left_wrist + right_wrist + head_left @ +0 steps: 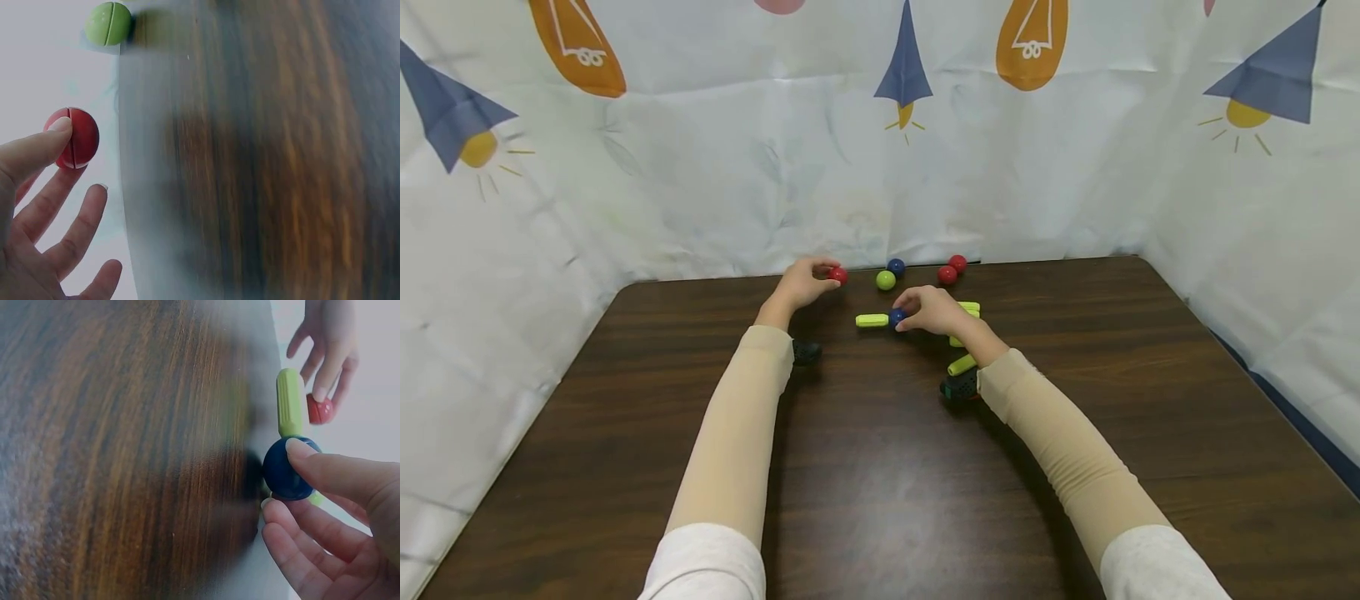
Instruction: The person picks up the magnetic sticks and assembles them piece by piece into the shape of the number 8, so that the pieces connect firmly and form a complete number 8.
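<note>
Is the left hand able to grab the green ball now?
Probably not without letting go: the left hand pinches a red ball, though the way to the green ball looks free.

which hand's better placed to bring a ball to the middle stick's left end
Probably the left hand: it pinches a red ball, while the right hand grips a blue ball against the yellow-green stick.

Close-fitting beige sleeves (736,446), the right one wrinkled, with plain hems, emerge from wider white sleeves (707,568); black, perforated devices (958,386) sit by the hems.
</note>
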The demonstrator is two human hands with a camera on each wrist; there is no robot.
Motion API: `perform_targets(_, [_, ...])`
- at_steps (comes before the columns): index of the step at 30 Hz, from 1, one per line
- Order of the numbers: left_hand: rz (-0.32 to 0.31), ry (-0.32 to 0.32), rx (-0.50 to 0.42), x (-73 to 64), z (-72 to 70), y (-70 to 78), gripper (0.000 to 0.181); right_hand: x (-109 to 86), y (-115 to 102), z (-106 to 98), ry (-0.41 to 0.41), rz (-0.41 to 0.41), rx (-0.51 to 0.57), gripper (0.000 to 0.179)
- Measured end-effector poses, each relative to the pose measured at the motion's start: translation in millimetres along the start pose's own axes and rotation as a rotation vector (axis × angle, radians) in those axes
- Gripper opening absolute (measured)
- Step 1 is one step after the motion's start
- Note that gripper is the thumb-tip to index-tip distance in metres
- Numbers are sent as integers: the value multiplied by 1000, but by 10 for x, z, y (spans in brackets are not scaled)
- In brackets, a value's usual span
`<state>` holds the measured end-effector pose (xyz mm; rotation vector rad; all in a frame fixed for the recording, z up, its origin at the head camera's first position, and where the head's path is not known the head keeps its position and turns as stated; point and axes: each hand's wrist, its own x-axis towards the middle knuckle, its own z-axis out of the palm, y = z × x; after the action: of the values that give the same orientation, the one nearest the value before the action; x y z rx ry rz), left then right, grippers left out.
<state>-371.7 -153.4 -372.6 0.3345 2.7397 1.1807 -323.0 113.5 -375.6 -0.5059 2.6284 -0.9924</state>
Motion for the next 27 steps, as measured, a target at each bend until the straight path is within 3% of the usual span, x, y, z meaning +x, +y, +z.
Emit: perform_targets(27, [47,-29,-17,-514,-179,-51,42,-27,-20,16,10,1,12,37])
